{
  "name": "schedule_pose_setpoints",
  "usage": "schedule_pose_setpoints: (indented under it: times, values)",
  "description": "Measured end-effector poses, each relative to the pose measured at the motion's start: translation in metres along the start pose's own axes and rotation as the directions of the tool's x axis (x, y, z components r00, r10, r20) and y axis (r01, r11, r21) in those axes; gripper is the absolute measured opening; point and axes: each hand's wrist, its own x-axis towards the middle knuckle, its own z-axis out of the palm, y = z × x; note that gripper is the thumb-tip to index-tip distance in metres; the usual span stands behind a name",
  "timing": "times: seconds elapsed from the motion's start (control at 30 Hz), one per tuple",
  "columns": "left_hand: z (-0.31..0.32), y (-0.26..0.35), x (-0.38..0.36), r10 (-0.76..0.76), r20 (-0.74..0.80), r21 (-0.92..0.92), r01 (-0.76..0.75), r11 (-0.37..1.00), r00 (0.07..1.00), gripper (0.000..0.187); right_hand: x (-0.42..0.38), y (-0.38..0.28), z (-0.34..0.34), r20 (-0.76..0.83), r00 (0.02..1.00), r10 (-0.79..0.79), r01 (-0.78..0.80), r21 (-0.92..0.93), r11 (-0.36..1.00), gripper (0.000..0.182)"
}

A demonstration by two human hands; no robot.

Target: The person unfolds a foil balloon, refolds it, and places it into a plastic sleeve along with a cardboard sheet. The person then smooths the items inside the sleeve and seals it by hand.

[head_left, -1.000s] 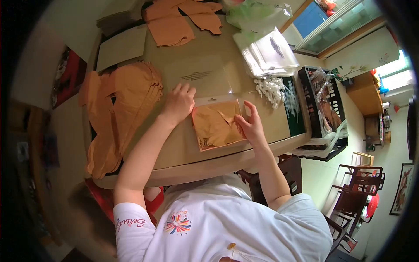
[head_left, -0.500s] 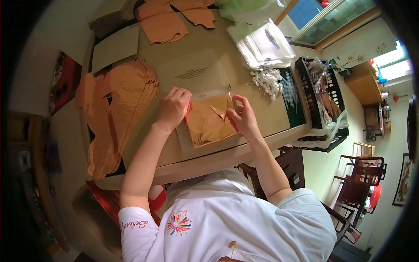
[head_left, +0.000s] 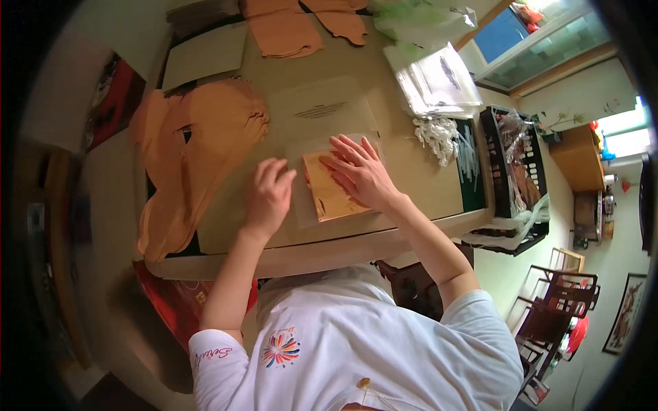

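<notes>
A folded copper-coloured foil balloon (head_left: 325,200) lies near the table's front edge, on or in a clear plastic bag. My right hand (head_left: 364,172) rests flat across its upper right part, fingers spread, covering that part. Just off the left side of the fold, my left hand (head_left: 269,197) hovers with loosely curled, parted fingers, a little blurred and holding nothing. Beyond the fold lies another clear bag (head_left: 336,92) with lines of print. A stack of flat foil balloons (head_left: 199,130) spreads over the table to the left of my left hand.
More flat foil pieces (head_left: 284,34) lie at the back beside a cardboard sheet (head_left: 205,56). To the right are a stack of clear bags (head_left: 442,85), a white string bundle (head_left: 436,137) and thin straws (head_left: 467,159). A black crate (head_left: 504,171) stands beyond the table's right edge.
Both hands had been at the sides of the folded balloon. My right hand has moved left and flattened onto it; my left has let go and drawn away leftward. The view has shifted slightly.
</notes>
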Motion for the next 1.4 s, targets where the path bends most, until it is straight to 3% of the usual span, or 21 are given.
schedule_pose_setpoints:
  times: [0.27,0.6,0.7,0.8,0.93,1.17,1.4]
  values:
    - [0.002,0.019,-0.014,0.043,0.141,0.044,-0.049,0.998,0.989,0.027,0.003,0.000,0.010,0.000,1.000,0.009,-0.009,0.053,0.999,0.036]
    - [0.005,0.012,-0.016,0.092,0.124,0.023,-0.096,0.995,0.988,0.029,0.005,-0.005,0.008,0.127,0.992,-0.011,0.021,-0.073,0.997,0.041]
    - [0.003,0.022,-0.013,0.046,0.042,-0.102,-0.041,0.994,0.998,0.032,0.004,-0.005,0.009,0.126,0.992,-0.016,0.027,-0.090,0.996,0.041]
    - [0.013,0.042,-0.015,0.136,0.080,0.038,-0.139,0.990,0.987,0.032,0.003,-0.004,0.011,0.118,0.993,-0.019,0.031,-0.096,0.995,0.041]
    - [0.022,0.046,-0.029,0.065,0.074,0.115,-0.073,0.991,0.995,0.033,0.002,-0.003,0.012,0.128,0.992,-0.016,0.025,-0.070,0.997,0.041]
    - [0.017,0.049,-0.029,0.035,0.114,0.113,-0.048,0.992,0.993,0.036,0.007,-0.005,0.001,0.153,0.983,-0.097,0.111,-0.087,0.990,0.037]
    - [0.016,0.050,-0.029,0.033,0.140,0.128,-0.051,0.990,0.990,0.037,0.021,-0.014,0.015,0.065,0.998,-0.014,0.020,-0.099,0.995,0.033]
